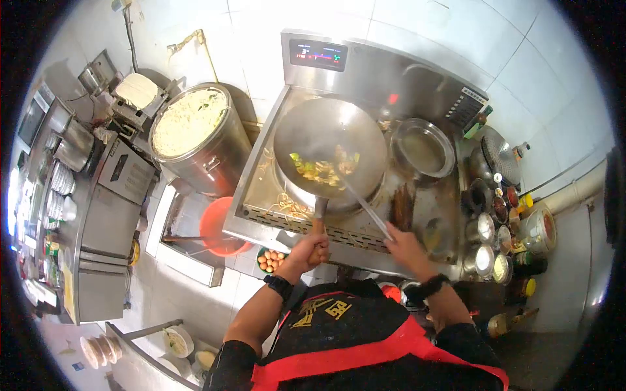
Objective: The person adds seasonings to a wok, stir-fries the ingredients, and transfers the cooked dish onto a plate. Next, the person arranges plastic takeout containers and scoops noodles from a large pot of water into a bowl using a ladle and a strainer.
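Observation:
My left hand [310,253] is wrapped round the handle of a large steel wok [306,127] on the stove. Chopped green and yellowish food [319,171] lies in the lower part of the wok, under a haze of steam. In my right hand [407,250] is the long metal handle of a ladle [366,208], which slants into the wok. The ladle's head is among the food and cannot be made out clearly.
A steel pan [424,148] sits right of the wok, near a bamboo brush [402,203]. Seasoning pots [484,259] crowd the right side. On the left stand a tall noodle-filled pot [222,153], a red basin [218,225] and a basket of eggs [270,260].

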Demonstrator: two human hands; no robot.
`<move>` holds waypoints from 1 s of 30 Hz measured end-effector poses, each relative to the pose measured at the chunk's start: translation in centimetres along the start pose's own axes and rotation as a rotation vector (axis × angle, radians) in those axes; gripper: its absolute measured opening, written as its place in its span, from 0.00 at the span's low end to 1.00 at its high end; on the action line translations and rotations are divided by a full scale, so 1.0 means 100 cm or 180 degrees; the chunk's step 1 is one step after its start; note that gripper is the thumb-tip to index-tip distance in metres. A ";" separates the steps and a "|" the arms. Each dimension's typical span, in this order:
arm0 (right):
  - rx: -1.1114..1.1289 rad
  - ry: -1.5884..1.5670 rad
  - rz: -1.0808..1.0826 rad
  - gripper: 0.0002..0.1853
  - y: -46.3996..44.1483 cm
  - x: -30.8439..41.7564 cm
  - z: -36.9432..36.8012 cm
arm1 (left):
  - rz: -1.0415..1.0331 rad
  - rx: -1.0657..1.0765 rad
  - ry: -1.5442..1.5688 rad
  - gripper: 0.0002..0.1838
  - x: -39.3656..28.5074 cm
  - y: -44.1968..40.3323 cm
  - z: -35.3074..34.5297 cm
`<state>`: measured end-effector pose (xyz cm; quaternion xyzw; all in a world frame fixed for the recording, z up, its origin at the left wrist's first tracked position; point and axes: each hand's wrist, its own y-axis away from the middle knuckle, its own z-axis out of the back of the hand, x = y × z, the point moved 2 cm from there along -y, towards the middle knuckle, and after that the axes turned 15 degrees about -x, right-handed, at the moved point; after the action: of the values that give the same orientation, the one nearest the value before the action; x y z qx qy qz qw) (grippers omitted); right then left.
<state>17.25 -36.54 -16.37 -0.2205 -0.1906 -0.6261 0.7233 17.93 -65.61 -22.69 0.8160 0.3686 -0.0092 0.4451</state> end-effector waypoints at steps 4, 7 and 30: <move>-0.0735 -0.0092 -0.0299 0.26 -0.002 -0.014 -0.017 | -0.0274 -0.0193 -0.0088 0.07 0.010 -0.014 0.001; -0.0170 -0.1315 -0.1660 0.17 -0.009 -0.009 -0.070 | -0.0436 -0.0300 -0.0197 0.07 0.016 -0.018 -0.005; 0.0964 -0.3747 -0.2582 0.12 -0.013 0.062 0.004 | 0.0294 0.0144 -0.0360 0.10 -0.042 0.031 0.011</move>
<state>16.89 -41.57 -12.49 -0.3302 -0.6991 -0.5892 0.2348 17.15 -69.90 -19.65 0.8402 0.3045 -0.0431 0.4467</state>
